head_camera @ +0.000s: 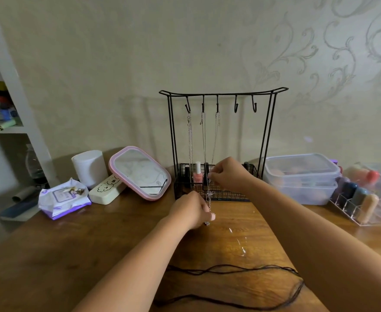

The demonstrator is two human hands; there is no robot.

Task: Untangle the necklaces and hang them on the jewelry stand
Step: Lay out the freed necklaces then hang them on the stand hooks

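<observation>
A black wire jewelry stand (223,93) stands at the back of the wooden table, with several hooks on its top bar. Thin silver necklaces (190,140) hang from its three left hooks; the two right hooks are bare. My right hand (227,174) pinches the lower part of one chain in front of the stand's basket. My left hand (193,208) pinches the same chain lower down, where a small pendant (207,223) dangles just over the table. A dark cord necklace (232,270) lies loose on the table near me.
The stand's basket (230,194) holds nail polish bottles. A pink-framed mirror (140,173), a white cup (90,167), a cream case (106,190) and a wipes pack (63,198) sit to the left. Stacked clear boxes (302,176) and an acrylic organiser (362,206) stand to the right.
</observation>
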